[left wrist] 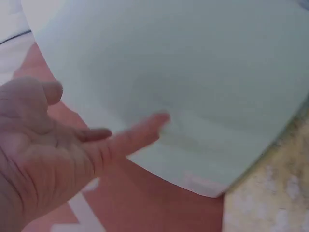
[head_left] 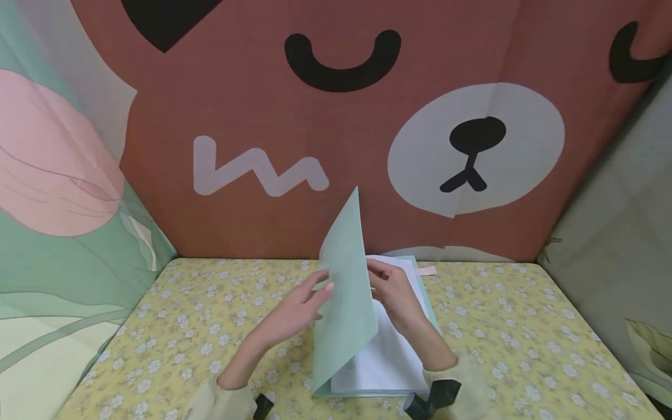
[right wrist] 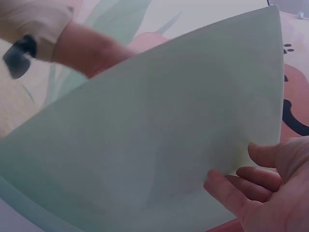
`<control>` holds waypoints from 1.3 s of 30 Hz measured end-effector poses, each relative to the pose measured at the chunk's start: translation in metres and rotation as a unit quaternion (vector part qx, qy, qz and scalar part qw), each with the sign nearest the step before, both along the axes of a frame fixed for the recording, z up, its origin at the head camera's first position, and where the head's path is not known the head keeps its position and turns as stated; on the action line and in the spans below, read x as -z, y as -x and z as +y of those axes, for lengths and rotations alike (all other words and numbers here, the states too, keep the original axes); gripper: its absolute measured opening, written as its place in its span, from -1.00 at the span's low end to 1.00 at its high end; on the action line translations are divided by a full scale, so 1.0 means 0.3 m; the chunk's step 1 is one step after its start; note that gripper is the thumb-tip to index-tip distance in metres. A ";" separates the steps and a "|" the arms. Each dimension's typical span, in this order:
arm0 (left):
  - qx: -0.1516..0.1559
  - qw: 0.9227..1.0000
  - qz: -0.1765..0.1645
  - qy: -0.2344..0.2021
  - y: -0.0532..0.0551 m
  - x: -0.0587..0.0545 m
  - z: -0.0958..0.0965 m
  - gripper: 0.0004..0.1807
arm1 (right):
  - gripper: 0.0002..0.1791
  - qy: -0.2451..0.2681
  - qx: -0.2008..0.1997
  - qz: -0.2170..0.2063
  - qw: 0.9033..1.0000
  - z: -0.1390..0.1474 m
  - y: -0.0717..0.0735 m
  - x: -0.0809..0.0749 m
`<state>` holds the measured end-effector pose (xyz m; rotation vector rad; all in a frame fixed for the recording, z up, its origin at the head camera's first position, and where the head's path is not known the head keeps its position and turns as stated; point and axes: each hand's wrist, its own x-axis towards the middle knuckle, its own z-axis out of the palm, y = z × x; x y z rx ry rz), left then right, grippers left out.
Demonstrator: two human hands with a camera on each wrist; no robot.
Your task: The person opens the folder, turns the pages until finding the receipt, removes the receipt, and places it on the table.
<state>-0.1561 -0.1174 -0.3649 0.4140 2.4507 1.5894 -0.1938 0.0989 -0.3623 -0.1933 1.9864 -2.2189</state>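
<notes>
A pale green paper folder lies on the table with its front cover (head_left: 343,291) standing nearly upright. White printed sheets (head_left: 391,356) rest inside, against the back cover. My left hand (head_left: 294,309) is at the outer face of the cover, its fingers spread; in the left wrist view the index fingertip (left wrist: 161,118) lies over that face. On the inner side, my right hand (head_left: 396,291) has loosely bent fingers (right wrist: 224,191) at the cover in the right wrist view. Neither hand grips the cover. Some of the right fingertips are hidden behind it in the head view.
A yellow flowered cloth (head_left: 499,338) covers the table. Behind it hangs a brown backdrop (head_left: 236,227) with a bear print, and printed cloth hangs at both sides. A small pink tab (head_left: 426,270) sticks out from the folder's right edge.
</notes>
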 end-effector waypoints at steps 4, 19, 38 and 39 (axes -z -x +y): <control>-0.046 0.998 0.034 -0.017 -0.040 -0.066 0.019 -0.26 | -0.62 -0.025 -0.015 0.004 1.000 -0.030 -0.013 0.017; -0.090 0.990 0.104 0.014 -0.115 -0.251 0.006 -0.36 | -0.51 -0.032 -0.146 0.040 0.988 -0.120 -0.067 0.085; -0.134 0.977 0.115 0.119 -0.144 -0.255 -0.341 -0.45 | -0.70 -0.168 -0.094 0.105 0.976 -0.062 -0.007 0.066; -0.136 0.976 0.111 0.129 -0.144 -0.247 -0.362 -0.44 | -0.71 -0.177 -0.084 0.106 0.975 -0.054 -0.001 0.064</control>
